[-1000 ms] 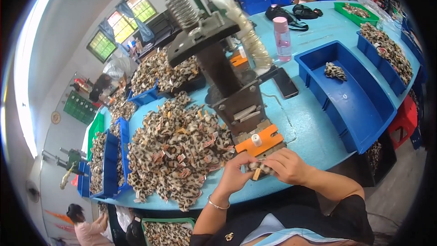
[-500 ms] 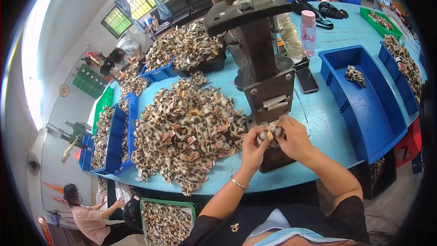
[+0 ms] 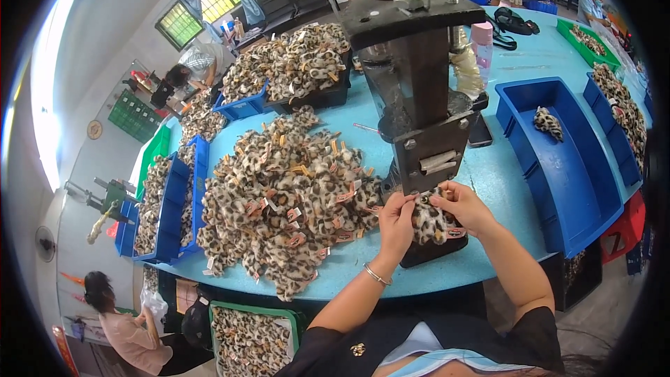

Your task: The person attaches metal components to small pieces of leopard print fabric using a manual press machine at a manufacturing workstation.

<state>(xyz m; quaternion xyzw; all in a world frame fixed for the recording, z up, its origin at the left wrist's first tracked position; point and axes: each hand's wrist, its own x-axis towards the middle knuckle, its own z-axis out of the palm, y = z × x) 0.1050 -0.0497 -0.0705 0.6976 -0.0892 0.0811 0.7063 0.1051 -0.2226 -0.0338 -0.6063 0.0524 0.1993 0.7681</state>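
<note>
Spotted plush [image 3: 430, 223] between hands [image 3: 396, 220] [image 3: 469, 208], seemingly in both.

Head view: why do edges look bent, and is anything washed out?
Head view: fisheye distortion bows the light-blue tabletop, and the corners are black; glare whites out the tall strip at far left; the leopard-print plush piece shows its spots clearly.

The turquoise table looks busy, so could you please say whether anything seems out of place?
Mildly odd: one spotted plush piece lies alone in the large blue bin, whereas the blue bin beyond it is heaped.
</note>
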